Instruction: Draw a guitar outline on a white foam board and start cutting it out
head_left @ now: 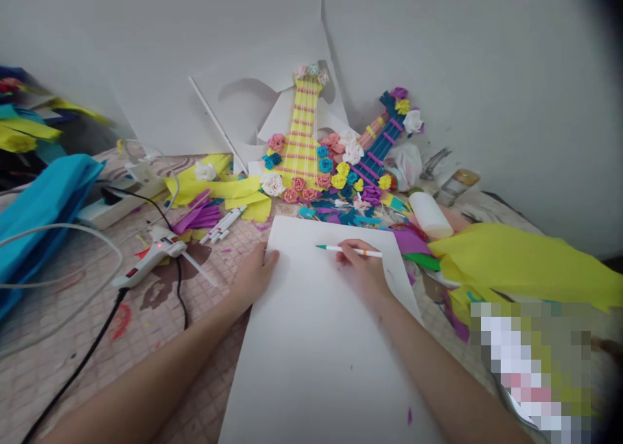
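A large white board [311,366] lies flat before me, with a few purple specks on its lower part. At its upper left edge my left hand [256,272] grips the side, thumb on top and the other fingers mostly hidden around the edge. My right hand [363,265] is over the upper right of the board. Pinched in its fingers is a slim white pen [371,252] with an orange band and a green pointed end facing left. From this view I cannot tell whether that end touches the board.
Paper guitars in yellow [304,135] and blue [379,155], trimmed with paper roses, lean at the back. Left are a lit glue gun [150,256], cords, a power strip [121,200] and glue sticks [224,225]. A white cylinder [431,215] and yellow crepe paper [525,259] lie right.
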`<state>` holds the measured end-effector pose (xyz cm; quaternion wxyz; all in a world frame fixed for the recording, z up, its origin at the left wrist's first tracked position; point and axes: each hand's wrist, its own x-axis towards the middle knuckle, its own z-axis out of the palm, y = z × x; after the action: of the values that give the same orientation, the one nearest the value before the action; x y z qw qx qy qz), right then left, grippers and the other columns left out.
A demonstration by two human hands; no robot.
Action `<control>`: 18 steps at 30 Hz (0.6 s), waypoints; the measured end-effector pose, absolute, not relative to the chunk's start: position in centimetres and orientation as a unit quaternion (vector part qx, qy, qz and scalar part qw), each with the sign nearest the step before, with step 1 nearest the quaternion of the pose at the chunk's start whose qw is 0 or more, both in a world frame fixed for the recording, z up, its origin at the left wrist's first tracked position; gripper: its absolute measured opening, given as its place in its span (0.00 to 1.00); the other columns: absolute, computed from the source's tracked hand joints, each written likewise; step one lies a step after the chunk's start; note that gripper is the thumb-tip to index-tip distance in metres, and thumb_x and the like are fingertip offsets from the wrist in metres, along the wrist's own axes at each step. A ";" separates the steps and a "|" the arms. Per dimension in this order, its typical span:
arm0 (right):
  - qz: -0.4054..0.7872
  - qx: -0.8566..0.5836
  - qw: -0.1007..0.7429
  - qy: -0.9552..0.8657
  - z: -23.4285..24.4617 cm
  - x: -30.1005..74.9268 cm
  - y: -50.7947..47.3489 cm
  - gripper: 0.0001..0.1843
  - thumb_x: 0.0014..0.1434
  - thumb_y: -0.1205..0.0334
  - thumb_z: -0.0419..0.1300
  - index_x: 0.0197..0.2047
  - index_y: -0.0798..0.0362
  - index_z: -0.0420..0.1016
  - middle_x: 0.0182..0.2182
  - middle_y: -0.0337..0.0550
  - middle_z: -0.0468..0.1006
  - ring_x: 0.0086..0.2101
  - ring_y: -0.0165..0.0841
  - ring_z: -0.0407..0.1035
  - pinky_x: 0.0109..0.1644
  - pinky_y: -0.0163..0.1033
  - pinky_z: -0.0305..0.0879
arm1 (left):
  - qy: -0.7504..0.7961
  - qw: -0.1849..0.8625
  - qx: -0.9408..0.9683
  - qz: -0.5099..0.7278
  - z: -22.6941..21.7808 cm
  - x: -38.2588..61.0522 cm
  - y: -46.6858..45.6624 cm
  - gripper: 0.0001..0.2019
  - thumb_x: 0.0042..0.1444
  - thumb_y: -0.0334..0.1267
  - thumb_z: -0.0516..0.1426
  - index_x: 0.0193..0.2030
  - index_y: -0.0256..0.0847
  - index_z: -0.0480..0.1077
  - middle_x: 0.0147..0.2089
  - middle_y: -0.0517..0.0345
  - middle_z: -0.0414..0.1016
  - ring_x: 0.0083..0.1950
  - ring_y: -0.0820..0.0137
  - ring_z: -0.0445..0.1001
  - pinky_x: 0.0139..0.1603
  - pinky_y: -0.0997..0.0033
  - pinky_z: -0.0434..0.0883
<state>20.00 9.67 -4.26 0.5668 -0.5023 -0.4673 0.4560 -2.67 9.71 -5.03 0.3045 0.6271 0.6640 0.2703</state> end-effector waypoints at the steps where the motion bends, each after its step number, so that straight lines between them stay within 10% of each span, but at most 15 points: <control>1: 0.455 -0.502 0.564 -0.473 -4.2 20.1 9.7 0.09 0.46 0.57 0.63 0.29 0.55 0.72 0.19 0.39 0.73 0.21 0.28 0.65 0.25 0.34 0.62 | 0.665 0.304 0.627 0.268 -5.0 -2.7 9.7 0.15 0.56 0.43 0.45 0.44 0.38 0.64 0.44 0.49 0.72 0.45 0.61 0.70 0.45 0.63 0.63; 18: 0.440 -0.521 0.534 -0.499 -4.5 20.0 9.6 0.09 0.48 0.58 0.62 0.28 0.55 0.73 0.21 0.42 0.75 0.22 0.28 0.65 0.27 0.35 0.63 | 0.670 0.314 0.619 0.264 -4.7 -2.6 9.8 0.15 0.54 0.39 0.45 0.45 0.38 0.65 0.44 0.51 0.73 0.45 0.63 0.70 0.44 0.64 0.64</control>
<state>19.99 9.59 -4.45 0.5340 -0.5213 -0.4993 0.4402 -2.57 9.76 -4.74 0.3139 0.6191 0.6695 0.2645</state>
